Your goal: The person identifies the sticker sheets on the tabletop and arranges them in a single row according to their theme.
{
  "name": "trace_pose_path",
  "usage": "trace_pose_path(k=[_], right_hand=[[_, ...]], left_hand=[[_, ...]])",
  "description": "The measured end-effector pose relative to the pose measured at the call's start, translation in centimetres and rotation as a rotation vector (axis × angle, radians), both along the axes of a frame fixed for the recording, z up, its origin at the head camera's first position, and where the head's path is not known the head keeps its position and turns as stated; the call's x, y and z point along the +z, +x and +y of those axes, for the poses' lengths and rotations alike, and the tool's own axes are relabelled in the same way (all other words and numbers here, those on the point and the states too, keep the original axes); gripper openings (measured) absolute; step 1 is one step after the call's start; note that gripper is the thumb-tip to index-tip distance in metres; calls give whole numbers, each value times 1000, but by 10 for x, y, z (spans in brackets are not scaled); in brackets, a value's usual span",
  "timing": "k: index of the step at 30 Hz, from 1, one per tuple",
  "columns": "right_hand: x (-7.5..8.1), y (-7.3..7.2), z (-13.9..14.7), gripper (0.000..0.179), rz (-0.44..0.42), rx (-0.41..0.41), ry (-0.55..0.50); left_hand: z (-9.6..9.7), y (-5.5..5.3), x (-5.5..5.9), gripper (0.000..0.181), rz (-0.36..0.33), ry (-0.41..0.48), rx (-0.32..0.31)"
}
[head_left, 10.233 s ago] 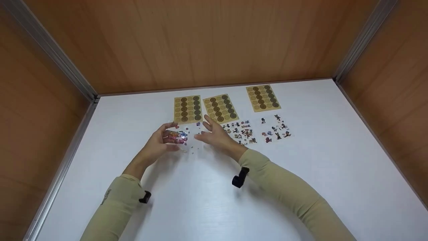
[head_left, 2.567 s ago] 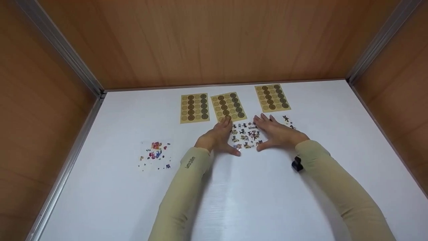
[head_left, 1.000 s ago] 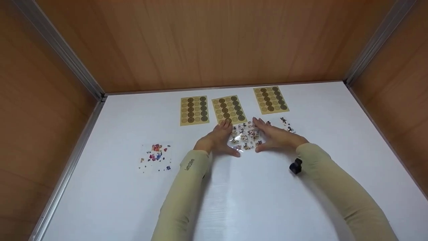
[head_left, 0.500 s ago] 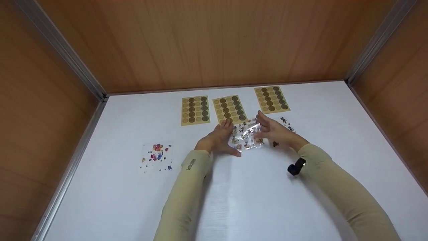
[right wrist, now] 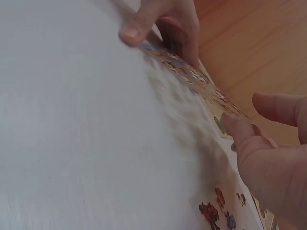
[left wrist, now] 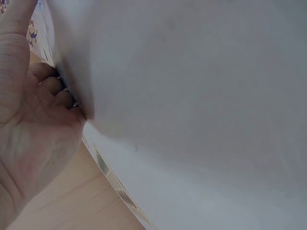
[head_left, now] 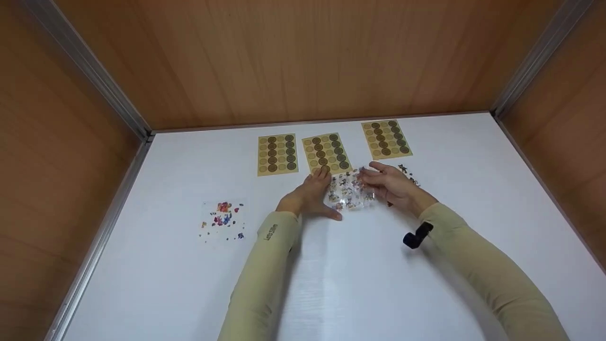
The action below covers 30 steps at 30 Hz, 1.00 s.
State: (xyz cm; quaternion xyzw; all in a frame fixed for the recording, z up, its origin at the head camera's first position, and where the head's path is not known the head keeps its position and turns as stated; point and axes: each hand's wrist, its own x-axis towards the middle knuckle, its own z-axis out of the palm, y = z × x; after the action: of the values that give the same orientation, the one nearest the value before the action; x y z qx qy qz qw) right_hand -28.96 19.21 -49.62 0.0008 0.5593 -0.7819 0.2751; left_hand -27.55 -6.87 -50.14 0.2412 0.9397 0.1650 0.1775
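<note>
Clear film [head_left: 347, 192] is raised off the table [head_left: 364, 279] at its right edge, pinched by the right hand [head_left: 393, 184]; its left is flanked by the left hand [head_left: 310, 195], thumb and fingers apart.

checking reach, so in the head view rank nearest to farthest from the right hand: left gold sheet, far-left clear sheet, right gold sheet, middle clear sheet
1. Middle clear sheet, touching the right hand
2. Right gold sheet, just beyond that hand
3. Left gold sheet, back and to the left
4. Far-left clear sheet, out past the left hand
</note>
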Motion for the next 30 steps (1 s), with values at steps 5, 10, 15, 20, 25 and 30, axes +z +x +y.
trace_pose_path(k=[5,10,15,20,25,30], right_hand=[[-2,1,-2,67,-10,70,6],[-2,3,-3,58,-4,111,-6],[1,4,-4,53,-31,108,1],[2,4,-8,55,-38,108,-10],[2,5,-14,54,-32,126,16],[2,7,-15,50,-34,133,30]], left_hand=[[1,1,-1,138,2,8,-7],[2,1,-1,139,-9,46,21],[3,2,-2,148,-17,78,64],[0,3,-2,149,-39,129,106],[-4,4,-5,148,-45,180,127],[-4,7,-6,146,-69,243,155]])
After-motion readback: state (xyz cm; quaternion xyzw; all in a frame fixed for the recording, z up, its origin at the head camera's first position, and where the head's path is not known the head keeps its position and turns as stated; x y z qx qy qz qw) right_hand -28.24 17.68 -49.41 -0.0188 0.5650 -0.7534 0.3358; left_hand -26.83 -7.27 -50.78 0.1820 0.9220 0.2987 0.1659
